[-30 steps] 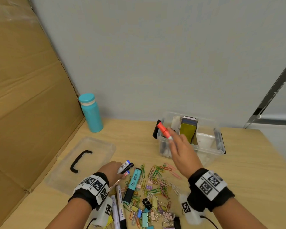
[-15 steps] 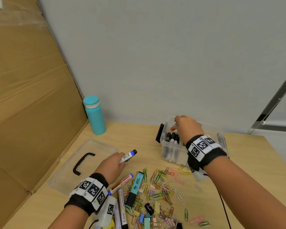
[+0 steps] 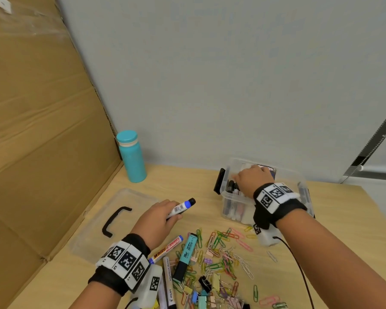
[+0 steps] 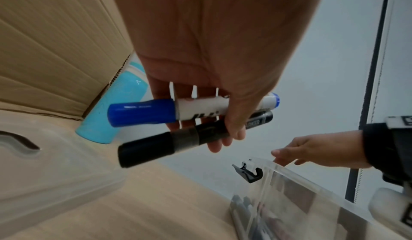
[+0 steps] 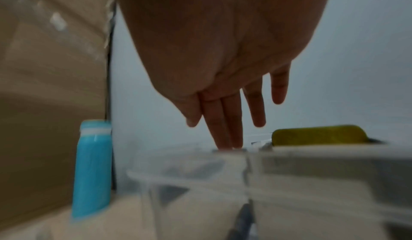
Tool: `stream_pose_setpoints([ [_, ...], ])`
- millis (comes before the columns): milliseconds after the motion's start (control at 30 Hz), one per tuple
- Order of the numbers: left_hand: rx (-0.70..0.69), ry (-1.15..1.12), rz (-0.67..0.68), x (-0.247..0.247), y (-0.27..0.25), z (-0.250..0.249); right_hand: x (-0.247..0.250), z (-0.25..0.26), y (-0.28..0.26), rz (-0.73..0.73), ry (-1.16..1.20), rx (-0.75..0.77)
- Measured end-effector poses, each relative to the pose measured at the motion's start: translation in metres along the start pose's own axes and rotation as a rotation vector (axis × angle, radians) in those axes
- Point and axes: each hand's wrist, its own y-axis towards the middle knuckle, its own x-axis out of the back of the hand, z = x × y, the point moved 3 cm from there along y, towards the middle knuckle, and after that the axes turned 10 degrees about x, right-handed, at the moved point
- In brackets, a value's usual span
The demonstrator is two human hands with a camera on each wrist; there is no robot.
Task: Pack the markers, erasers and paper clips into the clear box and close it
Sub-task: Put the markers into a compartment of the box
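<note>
Wooden table (image 3: 334,221), grey wall (image 3: 232,74); left hand (image 3: 156,219) grips markers (image 4: 200,120), right hand (image 3: 252,179) spread.

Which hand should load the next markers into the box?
Left. The left hand already grips a blue marker and a black marker near the box; the right hand is open and empty over it.

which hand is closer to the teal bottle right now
Left. The left hand, holding a blue marker and a black marker, hovers just right of the clear lid, in front of the teal bottle. The right hand is farther right, over the clear box.
</note>
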Motion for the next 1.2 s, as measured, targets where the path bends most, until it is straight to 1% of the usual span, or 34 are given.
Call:
stream_pose_setpoints([
  [100, -0.006, -0.012, 0.001, 0.001, 0.0, -0.002, 0.0, -0.018, -0.019, -0.343, 0.368, -0.078],
  [133, -0.006, -0.026, 0.006, 0.001, 0.0, -0.004, -0.002, -0.023, -0.026, -0.434, 0.473, -0.089],
  [200, -0.006, -0.081, 0.028, -0.001, 0.002, -0.011, -0.006, -0.023, -0.041, -0.529, 0.654, -0.055],
  [267, -0.017, -0.154, 0.066, -0.002, 0.003, -0.023, -0.006, -0.013, -0.056, -0.52, 0.814, 0.041],
  [300, -0.026, -0.186, 0.09, -0.004, 0.003, -0.029, -0.007, -0.005, -0.063, -0.475, 0.868, 0.101],
  [367, -0.06, -0.226, 0.144, -0.008, 0.004, -0.044, -0.009, 0.012, -0.072, -0.34, 0.979, 0.211],
  [433, -0.1, -0.211, 0.181, -0.012, 0.005, -0.059, -0.011, 0.027, -0.077, -0.228, 1.13, 0.276],
  [500, -0.128, -0.192, 0.188, -0.016, 0.006, -0.07, -0.009, 0.039, -0.083, -0.214, 1.259, 0.309],
  [567, -0.136, -0.189, 0.179, -0.017, 0.005, -0.075, -0.005, 0.043, -0.087, -0.242, 1.316, 0.318],
  [633, -0.127, -0.201, 0.144, -0.016, 0.005, -0.071, 0.002, 0.038, -0.091, -0.295, 1.309, 0.31],
  [667, -0.113, -0.207, 0.119, -0.014, 0.004, -0.067, 0.007, 0.032, -0.092, -0.361, 1.289, 0.295],
  [733, -0.087, -0.185, 0.061, -0.011, 0.003, -0.058, 0.019, 0.015, -0.092, -0.58, 1.185, 0.227],
  [800, -0.094, -0.149, -0.013, -0.007, 0.001, -0.051, 0.03, -0.002, -0.091, -0.793, 1.016, 0.113],
  [833, -0.094, -0.136, -0.041, -0.005, -0.001, -0.049, 0.032, -0.008, -0.087, -0.851, 0.943, 0.061],
  [867, -0.088, -0.129, -0.058, -0.004, -0.002, -0.047, 0.031, -0.013, -0.08, -0.869, 0.886, 0.017],
  [900, -0.079, -0.124, -0.063, -0.003, -0.002, -0.044, 0.029, -0.016, -0.071, -0.851, 0.837, -0.018],
  [933, -0.072, -0.122, -0.061, -0.003, -0.003, -0.041, 0.025, -0.018, -0.059, -0.802, 0.793, -0.051],
  [1033, -0.067, -0.132, -0.05, -0.003, -0.005, -0.035, 0.016, -0.023, -0.024, -0.574, 0.751, -0.145],
  [1067, -0.065, -0.126, -0.055, -0.004, -0.005, -0.033, 0.015, -0.023, -0.016, -0.519, 0.75, -0.162],
  [1133, -0.064, -0.116, -0.069, -0.002, -0.006, -0.028, 0.019, -0.021, -0.003, -0.469, 0.692, -0.147],
  [1200, -0.069, -0.127, -0.073, 0.0, -0.006, -0.023, 0.022, -0.017, 0.002, -0.479, 0.608, -0.094],
])
